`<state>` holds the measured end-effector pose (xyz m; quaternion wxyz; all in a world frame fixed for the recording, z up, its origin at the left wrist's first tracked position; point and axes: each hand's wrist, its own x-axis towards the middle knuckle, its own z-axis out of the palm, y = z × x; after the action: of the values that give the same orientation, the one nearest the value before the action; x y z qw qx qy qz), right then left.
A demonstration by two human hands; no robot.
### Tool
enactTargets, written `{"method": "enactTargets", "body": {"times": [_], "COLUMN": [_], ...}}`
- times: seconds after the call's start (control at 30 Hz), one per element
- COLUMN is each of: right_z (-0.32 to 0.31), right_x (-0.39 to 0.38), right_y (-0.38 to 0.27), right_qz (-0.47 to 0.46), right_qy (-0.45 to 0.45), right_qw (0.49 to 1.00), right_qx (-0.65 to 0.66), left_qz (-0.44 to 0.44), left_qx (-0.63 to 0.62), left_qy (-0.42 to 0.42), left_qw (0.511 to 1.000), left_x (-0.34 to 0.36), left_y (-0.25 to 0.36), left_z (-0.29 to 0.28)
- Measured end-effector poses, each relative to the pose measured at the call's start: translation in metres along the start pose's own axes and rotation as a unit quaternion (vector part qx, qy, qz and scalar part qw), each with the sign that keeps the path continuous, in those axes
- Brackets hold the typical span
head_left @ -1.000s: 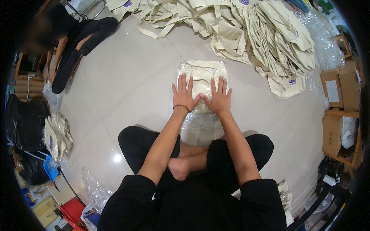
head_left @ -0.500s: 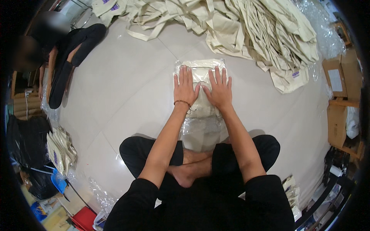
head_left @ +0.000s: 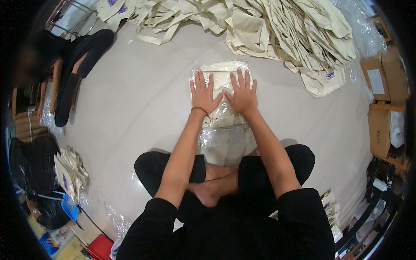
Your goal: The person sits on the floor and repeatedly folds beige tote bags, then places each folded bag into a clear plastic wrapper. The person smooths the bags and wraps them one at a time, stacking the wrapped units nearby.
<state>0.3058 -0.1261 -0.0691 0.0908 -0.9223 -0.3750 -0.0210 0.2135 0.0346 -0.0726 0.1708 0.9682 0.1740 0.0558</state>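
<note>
A folded cream cloth bag in a clear plastic sleeve [head_left: 223,76] lies flat on the tiled floor in front of me. My left hand [head_left: 203,94] rests palm down on its left side, fingers spread and pointing away from me. My right hand [head_left: 242,94] presses flat on the right side, fingers also spread, with its thumb close to the left one. Toward my crossed legs, the sleeve's wrinkled transparent end [head_left: 223,141] holds no cloth that I can see.
Cream tote bags [head_left: 281,30] are heaped beyond it. Packed bags [head_left: 69,173] lie at my left, near black sacks [head_left: 32,164]. Another person [head_left: 86,56] sits at upper left. Cardboard boxes [head_left: 379,132] and clear plastic wrap [head_left: 355,21] line the right; a red object [head_left: 99,247] is at lower left.
Both hands have slid forward along the package, which now sits a little higher and further left in the view; they remain flat on it. The other person appears slightly lower in view.
</note>
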Motion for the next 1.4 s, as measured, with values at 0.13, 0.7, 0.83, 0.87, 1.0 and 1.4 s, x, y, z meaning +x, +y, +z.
{"method": "enactTargets", "body": {"times": [0.13, 0.7, 0.83, 0.87, 1.0, 1.4], "right_z": [-0.021, -0.081, -0.094, -0.093, -0.083, -0.088], "right_x": [0.000, -0.094, -0.127, -0.131, -0.127, -0.115], "right_y": [0.002, 0.048, 0.066, 0.068, 0.069, 0.069], "right_qz": [0.026, -0.100, -0.242, -0.303, -0.279, -0.403], "right_qy": [0.055, -0.287, -0.171, -0.113, -0.177, -0.174], "right_qw": [0.997, 0.944, 0.940, 0.930, 0.939, 0.898], "right_qx": [0.055, 0.126, 0.171, 0.175, 0.099, -0.041], "left_qz": [0.009, 0.255, 0.273, 0.278, 0.340, 0.384], "left_qx": [-0.173, -0.043, -0.083, -0.049, 0.008, 0.038], "left_qy": [0.050, -0.094, -0.121, -0.135, -0.095, -0.008], "left_qw": [0.984, 0.961, 0.951, 0.950, 0.935, 0.922], "left_x": [-0.017, -0.151, -0.166, -0.167, -0.163, -0.166], "left_y": [-0.017, -0.019, -0.029, -0.032, -0.042, -0.047], "left_z": [-0.032, -0.061, -0.075, -0.076, -0.072, -0.061]}}
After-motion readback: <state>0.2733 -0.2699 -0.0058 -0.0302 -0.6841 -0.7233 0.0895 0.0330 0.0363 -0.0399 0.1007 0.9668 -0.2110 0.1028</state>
